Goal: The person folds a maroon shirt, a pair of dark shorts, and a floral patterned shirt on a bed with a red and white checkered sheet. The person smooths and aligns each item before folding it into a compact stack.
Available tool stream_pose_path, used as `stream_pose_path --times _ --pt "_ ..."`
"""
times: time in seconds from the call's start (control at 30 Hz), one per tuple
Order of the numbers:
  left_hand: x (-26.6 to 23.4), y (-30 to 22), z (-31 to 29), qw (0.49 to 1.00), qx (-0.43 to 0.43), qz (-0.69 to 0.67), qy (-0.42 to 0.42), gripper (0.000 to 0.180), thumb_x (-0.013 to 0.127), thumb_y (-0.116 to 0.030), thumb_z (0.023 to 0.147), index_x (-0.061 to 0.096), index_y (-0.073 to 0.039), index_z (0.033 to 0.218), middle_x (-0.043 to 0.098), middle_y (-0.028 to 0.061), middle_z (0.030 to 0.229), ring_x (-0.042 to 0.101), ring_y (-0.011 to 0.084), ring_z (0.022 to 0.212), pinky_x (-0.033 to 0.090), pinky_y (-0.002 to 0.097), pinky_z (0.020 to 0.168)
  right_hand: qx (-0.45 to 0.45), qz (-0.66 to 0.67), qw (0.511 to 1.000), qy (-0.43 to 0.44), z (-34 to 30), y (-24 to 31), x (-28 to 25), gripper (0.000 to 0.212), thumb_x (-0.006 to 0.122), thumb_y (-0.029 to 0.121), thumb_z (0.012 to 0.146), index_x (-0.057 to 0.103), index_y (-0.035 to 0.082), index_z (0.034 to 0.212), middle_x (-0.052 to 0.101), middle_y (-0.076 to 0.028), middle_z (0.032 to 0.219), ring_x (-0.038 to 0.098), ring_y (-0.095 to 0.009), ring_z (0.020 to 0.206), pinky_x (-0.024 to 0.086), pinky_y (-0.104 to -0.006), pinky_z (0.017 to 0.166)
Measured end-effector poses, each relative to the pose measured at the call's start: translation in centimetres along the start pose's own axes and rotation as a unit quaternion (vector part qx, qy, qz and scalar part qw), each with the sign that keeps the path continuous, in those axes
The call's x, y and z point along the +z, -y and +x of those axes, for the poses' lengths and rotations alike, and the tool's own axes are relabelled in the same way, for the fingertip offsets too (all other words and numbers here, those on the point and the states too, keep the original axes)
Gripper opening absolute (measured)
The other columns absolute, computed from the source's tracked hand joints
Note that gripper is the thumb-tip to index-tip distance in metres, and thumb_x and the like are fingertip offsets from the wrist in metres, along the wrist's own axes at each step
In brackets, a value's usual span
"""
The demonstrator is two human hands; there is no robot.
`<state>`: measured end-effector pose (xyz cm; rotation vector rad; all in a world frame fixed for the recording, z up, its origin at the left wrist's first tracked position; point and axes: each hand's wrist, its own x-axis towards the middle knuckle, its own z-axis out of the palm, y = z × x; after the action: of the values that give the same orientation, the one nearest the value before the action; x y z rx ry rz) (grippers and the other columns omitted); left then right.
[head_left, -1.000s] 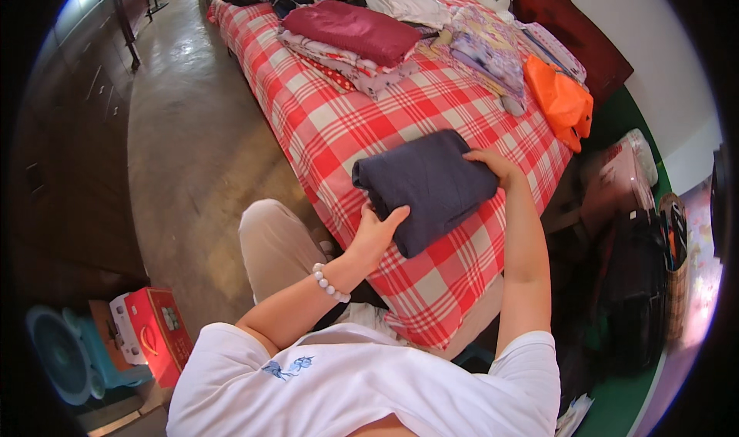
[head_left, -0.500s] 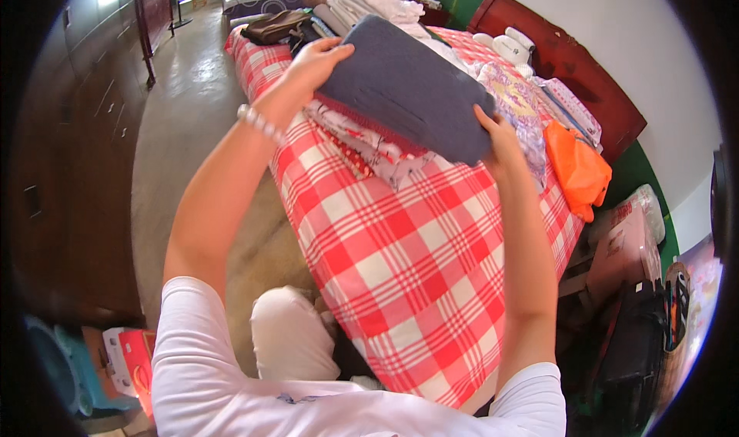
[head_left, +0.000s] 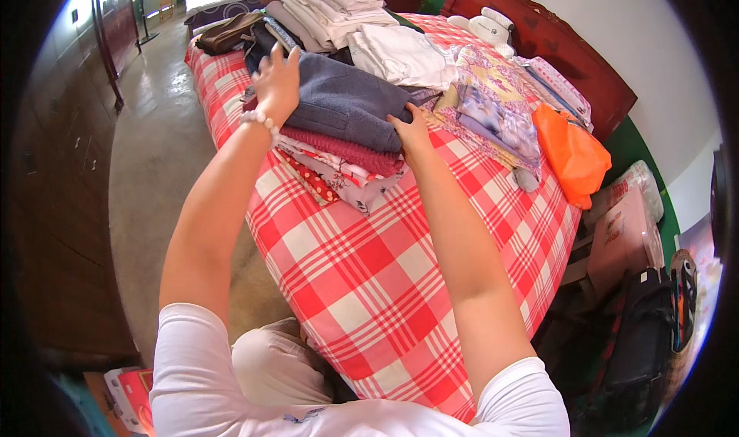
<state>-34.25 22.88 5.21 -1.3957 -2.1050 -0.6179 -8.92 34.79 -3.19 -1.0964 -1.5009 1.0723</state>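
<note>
A folded dark blue garment (head_left: 342, 98) lies on top of a stack of folded clothes on the bed. Below it in the stack are a dark red knit garment (head_left: 342, 150), a pale floral cloth (head_left: 360, 190) and a red polka-dot cloth (head_left: 308, 181). My left hand (head_left: 277, 87), with a beaded bracelet at its wrist, rests against the garment's left end, fingers spread. At the right end, my right hand (head_left: 412, 133) pinches the near corner, thumb on top and the other fingers partly hidden.
The bed wears a red-and-white checked sheet (head_left: 385, 283). Behind the stack are white folded clothes (head_left: 400, 56) and a brown bag (head_left: 229, 35). To the right lie purple patterned clothes (head_left: 500, 117) and an orange bag (head_left: 568, 156), near the wooden headboard (head_left: 554, 44).
Both hands have brought the dark blue garment down and leftward onto the stack. My left hand's fingers have come off their grip and spread.
</note>
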Motion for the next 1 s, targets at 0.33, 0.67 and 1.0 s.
stream_pose_path --times 0.33,0.67,1.0 --pt "-0.4 -6.4 -2.4 0.965 0.008 -0.064 0.255 0.054 0.037 -0.05 0.095 0.047 -0.028 0.143 0.036 0.009 0.154 0.029 0.0388 0.142 0.013 0.0695 0.111 -0.384 -0.411 0.814 -0.148 -5.9 9.4 -0.4 0.066 0.063 0.026 0.087 0.038 0.005 0.144 0.035 -0.025 0.148 0.035 -0.035 0.138 0.03 -0.0474 0.112" --pt "-1.3 -9.5 -3.2 0.978 0.083 -0.11 -0.159 0.039 0.06 -0.01 0.081 0.06 -0.011 0.119 0.05 0.0148 0.136 0.042 0.0364 0.133 0.033 0.0539 0.108 -0.36 -0.169 0.911 0.11 -3.9 3.4 -5.5 0.033 0.058 0.02 0.09 0.06 0.003 0.119 0.058 -0.018 0.122 0.056 -0.034 0.115 0.043 -0.0384 0.1" --pt "-1.8 -30.3 -21.7 0.74 0.088 -0.649 0.156 0.032 0.06 0.005 0.08 0.058 -0.008 0.109 0.049 0.0112 0.118 0.06 0.0211 0.089 0.053 0.0277 0.066 -0.251 -0.372 0.867 -0.217 4.7 -7.4 -28.4 0.038 0.067 0.007 0.079 0.058 0.003 0.115 0.055 -0.02 0.119 0.055 -0.039 0.109 0.048 -0.0448 0.091"
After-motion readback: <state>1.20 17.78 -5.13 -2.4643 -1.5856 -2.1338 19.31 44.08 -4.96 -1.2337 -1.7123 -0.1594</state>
